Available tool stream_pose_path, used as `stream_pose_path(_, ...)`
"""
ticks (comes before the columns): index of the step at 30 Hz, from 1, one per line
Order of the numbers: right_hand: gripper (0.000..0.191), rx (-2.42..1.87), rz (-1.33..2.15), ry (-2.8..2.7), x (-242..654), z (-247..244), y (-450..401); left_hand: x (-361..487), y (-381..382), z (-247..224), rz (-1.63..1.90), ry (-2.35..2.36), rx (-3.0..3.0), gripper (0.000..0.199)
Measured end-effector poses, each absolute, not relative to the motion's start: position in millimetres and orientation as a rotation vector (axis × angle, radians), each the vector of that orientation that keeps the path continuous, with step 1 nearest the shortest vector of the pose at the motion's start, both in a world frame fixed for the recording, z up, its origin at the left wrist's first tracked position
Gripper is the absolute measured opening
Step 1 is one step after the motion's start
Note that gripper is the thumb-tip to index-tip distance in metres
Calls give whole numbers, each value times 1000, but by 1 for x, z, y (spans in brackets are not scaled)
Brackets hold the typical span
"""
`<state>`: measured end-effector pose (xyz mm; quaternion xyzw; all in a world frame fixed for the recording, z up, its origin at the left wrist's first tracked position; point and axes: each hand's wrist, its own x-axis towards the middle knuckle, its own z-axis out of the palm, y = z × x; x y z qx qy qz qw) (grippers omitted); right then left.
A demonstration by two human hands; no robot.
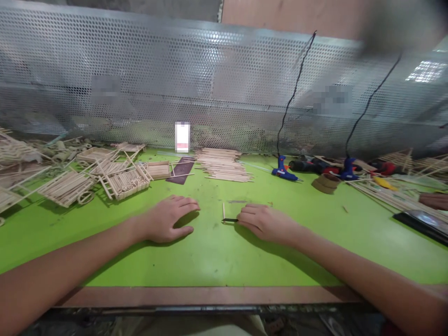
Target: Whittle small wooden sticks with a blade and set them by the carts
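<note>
My left hand [171, 218] rests on the green table [210, 266], its thumb and fingers apart with nothing between them. To its right, my right hand [264, 221] is closed around one end of a thin black strip [230, 220]. A short wooden stick [224, 210] stands out at an angle from the strip's other end. Behind the hands lies a pile of wooden sticks [224, 164], beside a dark flat sheet [181, 170].
Small wooden carts [128, 183] loaded with sticks crowd the left. Blue glue guns [284, 171] with hanging black cords, a brown tape roll [326, 183] and a black device [422, 224] are on the right. A perforated metal screen [147, 60] stands behind.
</note>
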<state>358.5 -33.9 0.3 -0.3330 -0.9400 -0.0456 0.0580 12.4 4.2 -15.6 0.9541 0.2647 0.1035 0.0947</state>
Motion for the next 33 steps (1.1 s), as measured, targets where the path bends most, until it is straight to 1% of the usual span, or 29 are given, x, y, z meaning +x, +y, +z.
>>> stream_pose_path(14, 17, -1068, -149, -2921, 282, 4, -16, 15, 4, -12, 354, 779, 2864, 52)
stream_pose_path(17, 19, -1049, -186, -2926, 299, 3, -20, 15, 4, -13, 332, 775, 2868, 52)
stream_pose_path(22, 30, -1042, -179, -2852, 353, 0, -35, 14, 4, -15, 349, 778, 2860, 50)
stream_pose_path(24, 30, -1044, -195, -2847, 355, 1, -36, 14, 4, -14, 348, 780, 2861, 49)
stream_pose_path(30, 18, -1013, -124, -2905, 297, 3, -15, 14, 2, -12, 297, 831, 2850, 49)
stream_pose_path(33, 16, -1010, -115, -2917, 286, 3, -11, 14, 1, -10, 295, 827, 2843, 49)
